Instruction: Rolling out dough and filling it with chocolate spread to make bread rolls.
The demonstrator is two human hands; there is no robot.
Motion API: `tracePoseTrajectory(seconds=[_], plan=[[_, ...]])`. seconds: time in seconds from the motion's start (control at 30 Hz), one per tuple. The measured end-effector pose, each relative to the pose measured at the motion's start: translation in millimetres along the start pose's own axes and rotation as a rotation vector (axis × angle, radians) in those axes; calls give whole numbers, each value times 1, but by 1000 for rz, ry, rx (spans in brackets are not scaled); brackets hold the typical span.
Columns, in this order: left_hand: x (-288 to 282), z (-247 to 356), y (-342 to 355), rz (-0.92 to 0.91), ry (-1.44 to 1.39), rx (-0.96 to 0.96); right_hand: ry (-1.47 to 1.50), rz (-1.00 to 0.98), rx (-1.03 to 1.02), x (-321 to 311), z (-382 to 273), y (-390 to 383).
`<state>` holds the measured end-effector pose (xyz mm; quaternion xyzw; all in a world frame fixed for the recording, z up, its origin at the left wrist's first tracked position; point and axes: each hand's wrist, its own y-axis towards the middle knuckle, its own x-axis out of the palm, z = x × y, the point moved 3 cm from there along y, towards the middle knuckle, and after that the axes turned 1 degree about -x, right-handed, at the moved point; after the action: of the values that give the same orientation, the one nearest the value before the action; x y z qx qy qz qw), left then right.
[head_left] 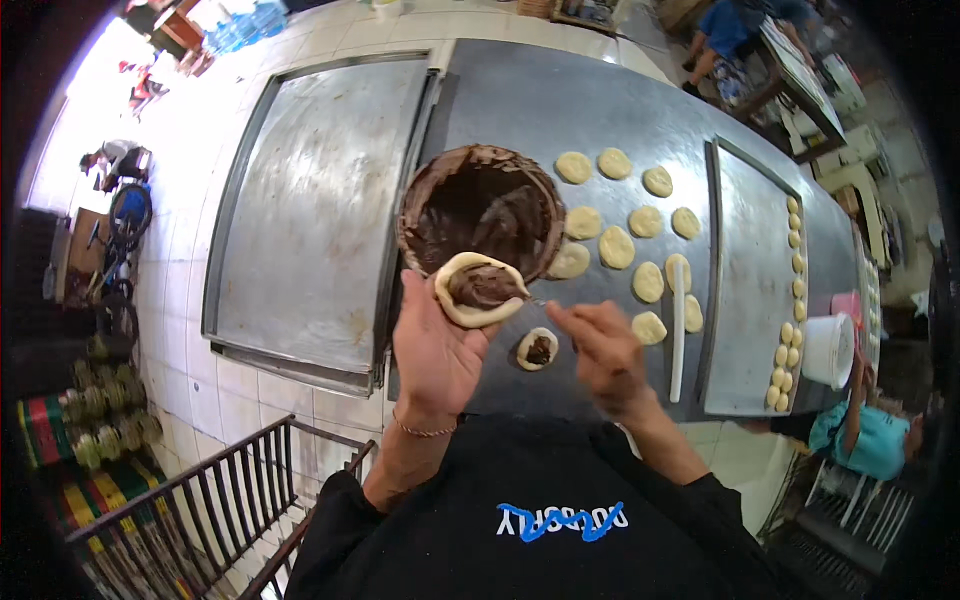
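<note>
I noted filling step: left hand (pixel 437 355), palm up, cradled dough round (pixel 468 316) bearing brown filling (pixel 486 286), at six o'clock of bowl (pixel 475 155). Right hand (pixel 603 350) pinched slim tool (pixel 538 301), tip at dough's edge; contact unclear. Second filled piece (pixel 537 349) lay on bench (pixel 580 90) at five o'clock. Next move, I judged, called for tool clear, rim gathered.

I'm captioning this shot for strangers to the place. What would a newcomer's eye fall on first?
Probably the big bowl smeared with dark brown paste, at the left end of the grey table. Just below it, the left hand holds dough topped with brown filling. Right of the bowl, pale discs lie scattered, with a white stick among them.
</note>
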<state>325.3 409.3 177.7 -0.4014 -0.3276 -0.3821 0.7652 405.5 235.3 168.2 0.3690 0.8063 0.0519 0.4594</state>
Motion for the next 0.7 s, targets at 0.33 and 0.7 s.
tracePoseTrajectory(seconds=[0.33, 0.7], plan=[[-52, -206, 122, -59, 867, -396, 70, 479, 595, -132, 73, -142], [-15, -155, 107, -254, 1678, 30, 443, 469, 805, -118, 64, -122]])
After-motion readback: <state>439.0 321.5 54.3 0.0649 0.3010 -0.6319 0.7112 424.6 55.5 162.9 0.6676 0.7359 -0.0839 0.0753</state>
